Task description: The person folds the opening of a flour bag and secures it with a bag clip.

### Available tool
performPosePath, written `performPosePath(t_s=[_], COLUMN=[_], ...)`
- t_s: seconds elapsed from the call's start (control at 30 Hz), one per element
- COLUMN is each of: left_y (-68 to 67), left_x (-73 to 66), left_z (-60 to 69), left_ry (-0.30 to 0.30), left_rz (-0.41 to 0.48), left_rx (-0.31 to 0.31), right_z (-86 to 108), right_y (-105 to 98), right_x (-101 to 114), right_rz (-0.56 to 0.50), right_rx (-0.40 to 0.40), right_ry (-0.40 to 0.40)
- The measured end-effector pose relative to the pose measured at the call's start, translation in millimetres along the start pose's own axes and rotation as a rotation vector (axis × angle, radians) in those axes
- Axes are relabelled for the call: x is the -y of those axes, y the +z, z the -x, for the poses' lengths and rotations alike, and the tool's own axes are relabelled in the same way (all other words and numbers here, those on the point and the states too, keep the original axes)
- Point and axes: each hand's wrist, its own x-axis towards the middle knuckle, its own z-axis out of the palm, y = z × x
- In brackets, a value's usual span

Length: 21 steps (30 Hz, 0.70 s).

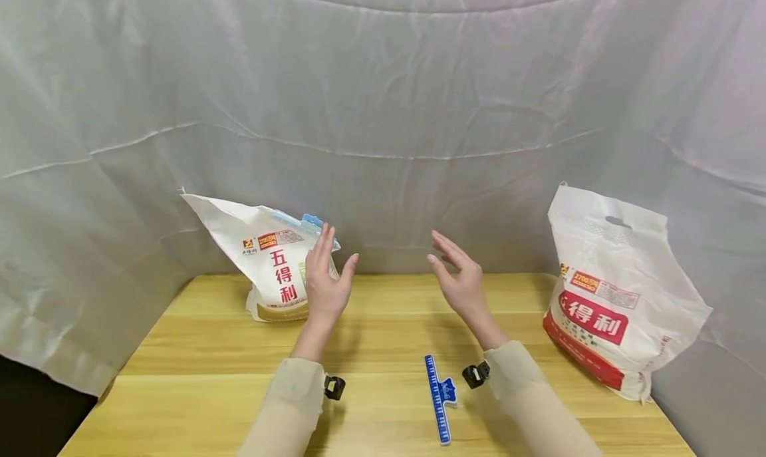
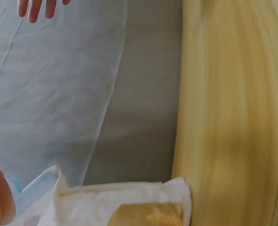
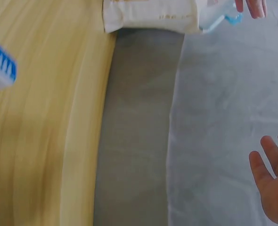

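Both hands are raised over the table with palms turned toward each other and a gap between them. My left hand [image 1: 328, 283] has straight fingers and holds nothing; in the head view it overlaps the right side of a white flour bag [image 1: 239, 234]. A light-blue sealing clip [image 1: 312, 220] sits along that bag's folded top, partly hidden by the fingers. My right hand [image 1: 462, 281] is likewise empty, its fingers extended and thumb apart. Below it, nearer the front, a dark-blue sealing clip [image 1: 438, 398] lies on the table.
At the right side of the wooden table [image 1: 197, 404] stands a second white flour bag [image 1: 622, 297], red at its base, with a handle hole and no clip seen on it. Grey cloth [image 1: 389, 111] hangs behind and at the sides.
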Motion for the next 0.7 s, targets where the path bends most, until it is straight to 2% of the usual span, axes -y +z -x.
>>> performPosePath(t_s=[0.17,0.3,0.47,0.7], left_y=[16.1,32.6,54.3,84.7], left_x=[-5.4,-13.7,-25.8,-45.4], left_z=[7.0,12.8,22.2,35.7], left_ry=[-0.013,-0.019,-0.036,-0.029], left_rz=[0.025,0.057,0.083,0.094], left_rx=[0.034,0.065,0.121,0.217], right_z=[6.2,11.5,21.3,38.9], right_y=[-24.7,-46.3,-72.6,-111.8], right_x=[-12.7,-14.9,-13.6,-7.6], right_rz=[0.052,0.096,0.141,0.23], right_rx=[-0.031,-0.096,-0.177,-0.212], right_ry=[0.011,0.019,0.07,0.112])
